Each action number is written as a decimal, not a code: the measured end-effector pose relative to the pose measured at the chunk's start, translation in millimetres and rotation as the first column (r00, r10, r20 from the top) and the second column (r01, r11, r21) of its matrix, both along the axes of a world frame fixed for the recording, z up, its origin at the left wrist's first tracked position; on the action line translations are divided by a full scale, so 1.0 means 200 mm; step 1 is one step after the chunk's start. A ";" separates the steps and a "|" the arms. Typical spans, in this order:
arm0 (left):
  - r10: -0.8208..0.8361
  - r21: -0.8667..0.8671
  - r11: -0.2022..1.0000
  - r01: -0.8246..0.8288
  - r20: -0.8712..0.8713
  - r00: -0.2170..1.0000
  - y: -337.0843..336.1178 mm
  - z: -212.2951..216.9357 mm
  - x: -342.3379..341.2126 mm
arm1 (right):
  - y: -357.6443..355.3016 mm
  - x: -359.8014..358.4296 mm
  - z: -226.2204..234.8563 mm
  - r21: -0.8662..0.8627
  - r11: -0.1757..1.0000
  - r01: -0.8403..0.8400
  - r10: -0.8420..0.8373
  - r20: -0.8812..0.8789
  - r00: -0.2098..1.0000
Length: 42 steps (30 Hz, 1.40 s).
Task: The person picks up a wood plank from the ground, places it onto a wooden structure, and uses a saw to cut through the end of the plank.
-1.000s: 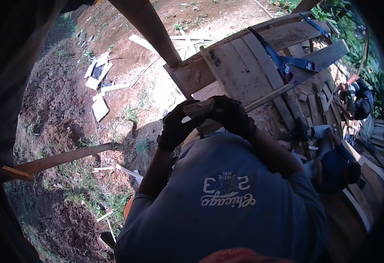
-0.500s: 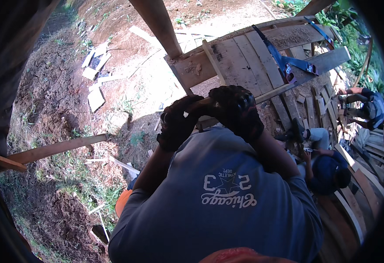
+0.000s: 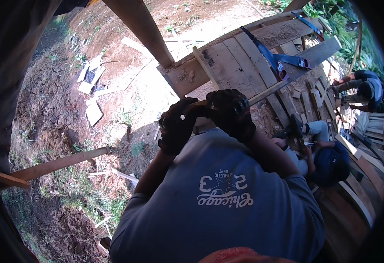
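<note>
Both my hands wear dark gloves and are close together in front of my chest, at the near edge of a plank workbench [image 3: 240, 61]. My left hand [image 3: 177, 125] is closed around a narrow piece of wood [image 3: 200, 103]. Right beside it, my right hand [image 3: 230, 111] grips the same piece, its fingers curled over the top. Most of the piece is hidden by the gloves. A thin wooden strip [image 3: 266, 92] runs from behind my right hand toward the saws; whether it is the same piece, I cannot tell.
Handsaws with blue blades [image 3: 262, 47] lie on the bench, beyond my right hand. A wooden post [image 3: 141, 33] rises at its left corner. On the right, one person [image 3: 330, 164] sits and another [image 3: 367, 90] bends among scattered boards [image 3: 367, 171]. A beam [image 3: 64, 163] juts in from the left.
The view has shifted slightly, so the bench and saws appear farther left. My hands keep their grip on the wood and stay close together. The bending person at the right has shifted posture.
</note>
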<state>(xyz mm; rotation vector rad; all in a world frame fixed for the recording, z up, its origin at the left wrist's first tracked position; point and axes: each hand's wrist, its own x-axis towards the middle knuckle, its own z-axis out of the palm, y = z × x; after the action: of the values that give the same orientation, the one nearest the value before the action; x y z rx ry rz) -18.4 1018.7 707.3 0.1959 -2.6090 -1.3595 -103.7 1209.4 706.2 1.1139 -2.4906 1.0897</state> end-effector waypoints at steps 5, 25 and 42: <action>-0.010 -0.016 1.000 0.010 -0.003 1.000 -0.01 -0.01 -0.04 | 0.00 -0.01 -0.02 -0.009 0.998 0.059 -0.059 0.031 0.998; -0.018 -0.068 0.998 0.011 -0.106 0.994 0.00 -0.04 -0.10 | 0.03 -0.04 -0.20 -0.119 0.992 0.045 -0.072 -0.233 0.970; 0.129 -0.074 0.989 -0.131 -0.032 0.991 0.10 -0.02 -0.16 | -0.03 0.14 -0.59 -0.090 0.996 0.015 -0.008 0.082 0.997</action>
<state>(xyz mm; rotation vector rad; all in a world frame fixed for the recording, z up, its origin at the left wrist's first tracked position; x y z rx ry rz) -49.7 1038.8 703.6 0.3275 -2.5705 -1.2086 -76.6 1202.7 587.9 1.0491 -2.4769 1.2554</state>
